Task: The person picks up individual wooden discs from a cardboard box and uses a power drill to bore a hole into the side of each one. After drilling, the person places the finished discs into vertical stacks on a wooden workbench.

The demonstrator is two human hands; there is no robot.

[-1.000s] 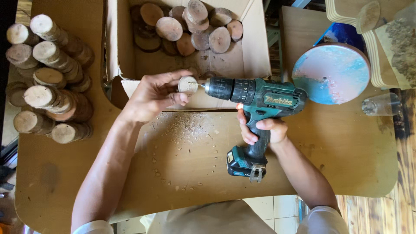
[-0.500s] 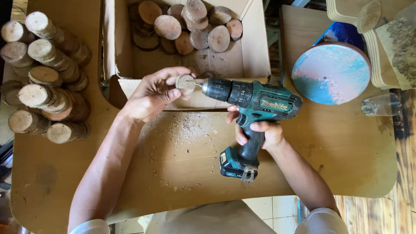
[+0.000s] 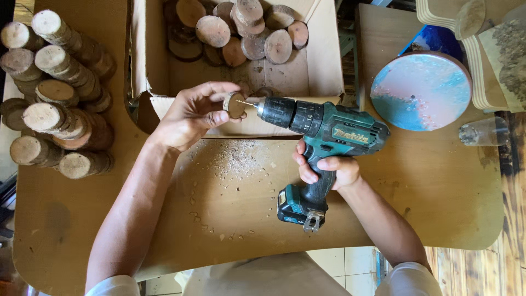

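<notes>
My left hand pinches a small wood slice on its edge between thumb and fingers, and my right hand is closed around the grip of the green cordless drill. The bit meets the face of the slice, just in front of the cardboard box with more slices. I judge the drilling is in progress. Next I must keep the slice steady and the bit straight, fingers away from the point.

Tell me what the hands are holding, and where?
The left hand pinches a wood slice by its edge. The right hand grips a drill by its handle.
</notes>
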